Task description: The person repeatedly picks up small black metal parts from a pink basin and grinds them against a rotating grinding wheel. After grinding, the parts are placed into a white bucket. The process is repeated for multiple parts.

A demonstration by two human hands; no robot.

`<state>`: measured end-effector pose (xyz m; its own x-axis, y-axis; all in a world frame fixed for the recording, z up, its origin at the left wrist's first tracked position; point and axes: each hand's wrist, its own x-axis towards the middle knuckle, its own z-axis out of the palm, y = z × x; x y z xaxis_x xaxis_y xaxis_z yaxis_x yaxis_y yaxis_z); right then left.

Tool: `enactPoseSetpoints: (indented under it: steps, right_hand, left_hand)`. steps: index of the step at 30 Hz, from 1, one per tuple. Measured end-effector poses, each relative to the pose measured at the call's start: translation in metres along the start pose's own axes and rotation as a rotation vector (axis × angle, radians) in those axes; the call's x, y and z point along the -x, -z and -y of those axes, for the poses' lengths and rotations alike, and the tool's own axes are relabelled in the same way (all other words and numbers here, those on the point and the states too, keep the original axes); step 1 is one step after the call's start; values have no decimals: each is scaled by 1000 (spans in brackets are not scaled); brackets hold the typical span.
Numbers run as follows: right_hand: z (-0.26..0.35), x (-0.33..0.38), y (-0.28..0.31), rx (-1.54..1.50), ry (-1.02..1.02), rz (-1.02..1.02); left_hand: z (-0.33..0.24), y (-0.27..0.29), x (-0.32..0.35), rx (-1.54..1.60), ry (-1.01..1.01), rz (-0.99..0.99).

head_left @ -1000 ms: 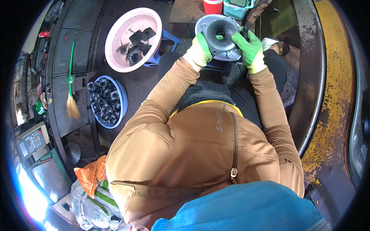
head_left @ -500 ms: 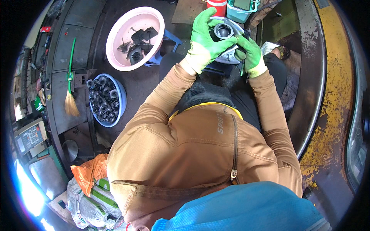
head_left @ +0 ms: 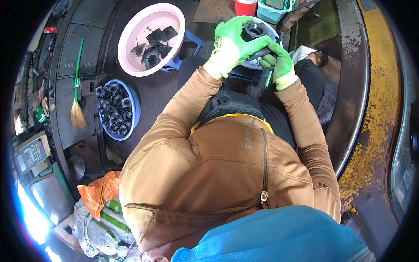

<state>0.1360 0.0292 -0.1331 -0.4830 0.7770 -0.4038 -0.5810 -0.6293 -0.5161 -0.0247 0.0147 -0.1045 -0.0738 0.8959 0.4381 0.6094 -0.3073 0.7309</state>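
Note:
Both my hands wear green gloves with pale cuffs. My left hand [head_left: 231, 46] is closed around a black moulded part [head_left: 255, 30] with a round, ring-shaped opening facing up. From the right, my right hand [head_left: 281, 63] meets the part's lower edge. Its fingers are curled round a thin tool with a green handle [head_left: 268, 80] that points down toward my lap; the tool's working end is hidden. Beneath the part stands a white basin [head_left: 275, 35], mostly covered by my hands.
A pink basin [head_left: 123, 48] with several black parts rests on a blue stool [head_left: 192, 43]. Left of me, a blue tub [head_left: 136, 114] is full of black parts. A green-handled broom [head_left: 78, 109] leans further left. A red container [head_left: 245, 7] and teal basket [head_left: 270, 16] stand ahead.
The black part has tilted in my left hand, its opening turning upward. My right hand has shifted slightly down and left, and more of the green handle now shows.

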Motion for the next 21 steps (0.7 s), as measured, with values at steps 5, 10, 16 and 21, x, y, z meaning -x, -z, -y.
enactPoseSetpoints:
  steps: [5,10,16,21]
  right_hand:
    - [3,1,0,98,151,38]
    - [5,3,2,196,227,114]
    - [2,-1,-1,294,201,97]
    - [-7,-6,-2,329,95,172]
  left_hand:
    - [1,1,-2,54,-116,37]
    - [1,3,3,78,-238,-56]
    - [-1,11,5,234,-126,-47]
    - [1,21,7,47,-105,-29]
